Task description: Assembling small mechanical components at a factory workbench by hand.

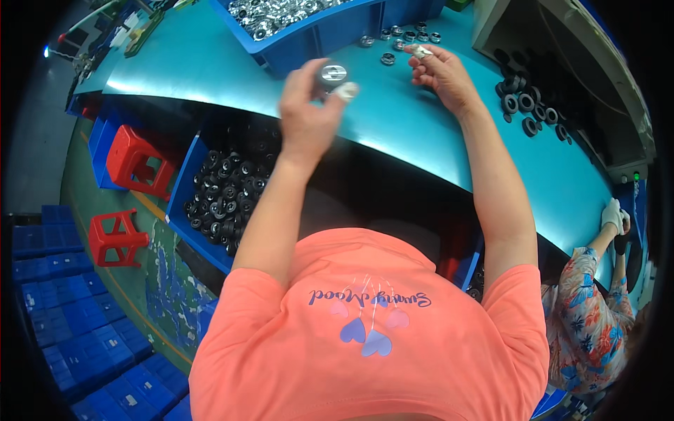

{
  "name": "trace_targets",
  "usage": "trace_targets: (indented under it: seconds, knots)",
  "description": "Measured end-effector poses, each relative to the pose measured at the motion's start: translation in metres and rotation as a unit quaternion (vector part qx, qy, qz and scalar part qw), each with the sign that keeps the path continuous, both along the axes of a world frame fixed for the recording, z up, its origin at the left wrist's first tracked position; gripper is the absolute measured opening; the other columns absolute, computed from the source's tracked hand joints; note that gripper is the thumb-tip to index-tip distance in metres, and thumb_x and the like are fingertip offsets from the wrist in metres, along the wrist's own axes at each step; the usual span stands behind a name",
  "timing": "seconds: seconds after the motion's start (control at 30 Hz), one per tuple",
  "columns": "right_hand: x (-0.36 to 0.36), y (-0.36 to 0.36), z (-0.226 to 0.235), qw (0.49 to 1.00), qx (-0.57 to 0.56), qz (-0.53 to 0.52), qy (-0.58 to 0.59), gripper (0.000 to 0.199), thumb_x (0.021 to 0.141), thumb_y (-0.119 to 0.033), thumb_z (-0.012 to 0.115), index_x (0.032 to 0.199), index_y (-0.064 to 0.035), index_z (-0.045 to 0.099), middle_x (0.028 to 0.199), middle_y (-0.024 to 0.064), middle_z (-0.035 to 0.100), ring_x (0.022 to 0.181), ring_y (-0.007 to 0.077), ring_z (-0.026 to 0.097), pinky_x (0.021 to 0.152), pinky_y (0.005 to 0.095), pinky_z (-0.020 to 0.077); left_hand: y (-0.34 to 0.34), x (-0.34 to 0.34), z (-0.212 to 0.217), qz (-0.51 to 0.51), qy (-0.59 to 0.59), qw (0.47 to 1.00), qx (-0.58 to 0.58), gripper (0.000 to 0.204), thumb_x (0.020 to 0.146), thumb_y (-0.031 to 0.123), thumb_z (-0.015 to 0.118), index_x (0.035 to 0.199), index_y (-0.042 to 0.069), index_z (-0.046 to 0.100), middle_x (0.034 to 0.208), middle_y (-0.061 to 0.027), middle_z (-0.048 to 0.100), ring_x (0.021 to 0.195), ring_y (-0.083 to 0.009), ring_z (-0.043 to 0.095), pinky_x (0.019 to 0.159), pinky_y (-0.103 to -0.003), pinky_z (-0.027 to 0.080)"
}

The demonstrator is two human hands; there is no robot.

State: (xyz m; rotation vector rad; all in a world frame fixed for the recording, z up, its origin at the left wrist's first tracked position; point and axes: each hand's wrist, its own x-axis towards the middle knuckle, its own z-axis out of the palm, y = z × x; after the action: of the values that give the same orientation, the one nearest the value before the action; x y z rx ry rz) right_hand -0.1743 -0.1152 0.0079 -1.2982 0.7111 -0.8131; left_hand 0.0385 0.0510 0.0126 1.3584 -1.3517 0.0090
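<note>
My left hand [307, 116] is raised over the front of the teal table [414, 133], its fingers closed round a black ring with a shiny metal insert [333, 72]. White tape wraps a fingertip. To the right, my right hand [444, 76] hovers above the table with thumb and fingers bent together, white tape on one finger too. Its fingertips are close to a small group of shiny metal inserts [387, 59]; whether they pinch anything is too small to tell.
A blue bin [281, 55] full of shiny metal parts stands at the back. Loose black rings [526, 103] lie right, beside a pale machine housing [491, 24]. Below the table, another bin [184, 184] holds black parts. Red stools [118, 238] stand left; a gloved co-worker [590, 316] sits right.
</note>
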Motion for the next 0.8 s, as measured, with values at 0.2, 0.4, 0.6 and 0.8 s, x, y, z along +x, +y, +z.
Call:
trace_targets:
  seconds: [0.2,0.4,0.6,0.8]
  knots:
    - [0.008,-0.002,-0.004,0.998,-0.024,-0.009,0.054,0.03,0.094,-0.028,0.07,0.113,-0.0053,0.068,0.091,-0.0002,0.062,0.071,0.0029,0.054,0.066,0.0196,0.05,0.101,0.129,-0.03,0.259,-0.208,0.931,0.153,0.042,0.08,0.028,0.082,0.113,0.005,0.069,0.101,-0.0094,0.063,0.091,-0.0241,0.061,0.083,-0.037,0.05]
    - [0.015,-0.009,-0.019,0.988,-0.106,-0.042,0.102,0.028,0.091,-0.027,0.071,0.109,-0.0054,0.071,0.087,-0.0001,0.065,0.071,0.0063,0.056,0.062,0.0225,0.0484,0.101,0.113,-0.014,0.252,-0.19,0.943,0.104,0.037,0.08,0.025,0.079,0.11,0.006,0.069,0.097,-0.0105,0.065,0.094,-0.0284,0.061,0.086,-0.04,0.048]
    - [0.007,-0.012,-0.023,0.95,-0.202,-0.132,0.198,0.026,0.09,-0.029,0.072,0.104,-0.0073,0.073,0.087,-0.0006,0.07,0.074,0.0079,0.059,0.062,0.0256,0.0494,0.017,0.025,-0.013,0.144,-0.251,0.946,0.143,0.054,0.077,0.045,0.077,0.113,0.006,0.07,0.108,-0.0117,0.063,0.106,-0.0309,0.055,0.091,-0.045,0.041]
    - [0.009,-0.016,-0.023,0.948,-0.201,-0.12,0.217,0.025,0.089,-0.028,0.073,0.104,-0.0073,0.073,0.084,-0.0007,0.07,0.072,0.0081,0.058,0.062,0.0243,0.0463,0.001,0.023,-0.027,0.107,-0.171,0.971,0.125,0.049,0.078,0.041,0.078,0.116,0.01,0.071,0.108,-0.0105,0.062,0.106,-0.0287,0.054,0.094,-0.044,0.042]
